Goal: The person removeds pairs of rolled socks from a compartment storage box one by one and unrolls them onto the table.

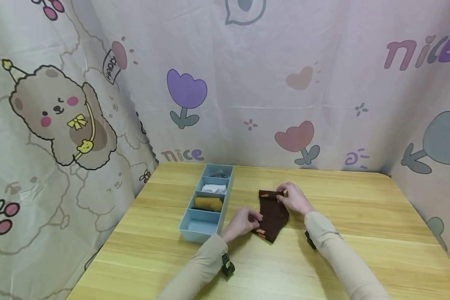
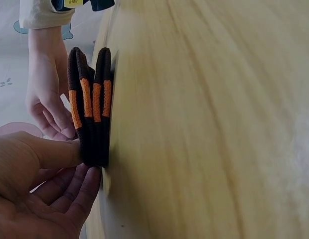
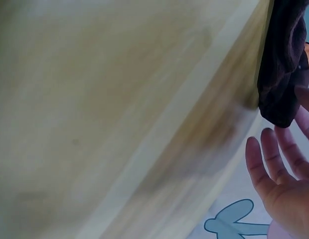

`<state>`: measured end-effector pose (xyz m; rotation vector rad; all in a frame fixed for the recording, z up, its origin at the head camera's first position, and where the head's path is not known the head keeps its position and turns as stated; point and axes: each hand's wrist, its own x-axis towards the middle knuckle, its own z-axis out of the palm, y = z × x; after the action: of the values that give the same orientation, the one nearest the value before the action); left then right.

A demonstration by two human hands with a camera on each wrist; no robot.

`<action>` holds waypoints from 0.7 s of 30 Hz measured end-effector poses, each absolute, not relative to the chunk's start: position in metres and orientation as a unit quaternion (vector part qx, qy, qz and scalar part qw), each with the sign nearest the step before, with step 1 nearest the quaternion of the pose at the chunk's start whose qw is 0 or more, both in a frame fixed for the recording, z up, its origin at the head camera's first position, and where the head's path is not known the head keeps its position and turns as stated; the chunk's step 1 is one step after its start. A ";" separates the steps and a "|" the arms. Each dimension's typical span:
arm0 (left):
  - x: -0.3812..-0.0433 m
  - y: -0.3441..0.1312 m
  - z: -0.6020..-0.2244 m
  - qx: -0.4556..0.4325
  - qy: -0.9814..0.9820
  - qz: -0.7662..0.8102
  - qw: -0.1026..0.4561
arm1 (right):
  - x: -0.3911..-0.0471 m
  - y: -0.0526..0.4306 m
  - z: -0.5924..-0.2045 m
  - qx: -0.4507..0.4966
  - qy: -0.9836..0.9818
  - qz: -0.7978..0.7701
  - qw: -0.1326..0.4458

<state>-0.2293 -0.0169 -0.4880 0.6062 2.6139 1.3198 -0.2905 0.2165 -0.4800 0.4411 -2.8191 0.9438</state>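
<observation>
A pair of dark brown socks [image 1: 273, 214] with orange stripes lies on the table, one on the other, with the far end folded over. At the near left edge, my left hand [image 1: 243, 223] pinches the socks between thumb and fingers. In the left wrist view the layered cuffs [image 2: 97, 139] show edge-on, with orange bands. My right hand [image 1: 295, 199] holds the far right corner of the fold. The right wrist view has its thumb [image 3: 305, 98] against the dark fabric and its other fingers spread just below.
Left of the socks stands a light blue divided box [image 1: 184, 233]. Its compartments hold a greyish item [image 1: 218, 174], a folded white cloth [image 1: 214, 188] and a mustard folded cloth [image 1: 208, 203]; the nearest compartment shows its bare floor. Printed curtains [image 1: 243, 83] hang behind the wooden table [image 1: 135, 250].
</observation>
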 end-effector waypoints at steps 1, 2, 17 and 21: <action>-0.229 -0.017 -0.488 0.202 0.872 0.440 0.076 | -0.291 0.216 -0.480 0.140 -0.937 0.313 0.068; -0.230 -0.017 -0.488 0.200 0.872 0.441 0.077 | -0.291 0.216 -0.480 0.134 -0.938 0.312 0.068; -0.230 -0.017 -0.487 0.203 0.869 0.443 0.080 | -0.297 0.213 -0.476 0.078 -0.943 0.321 0.035; -0.230 -0.016 -0.487 0.202 0.870 0.442 0.078 | -0.297 0.213 -0.477 0.066 -0.937 0.341 0.038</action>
<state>-0.2301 -0.0165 -0.4874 0.6060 2.6053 1.3245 -0.2970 0.2131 -0.4768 0.2015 -2.8752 1.0451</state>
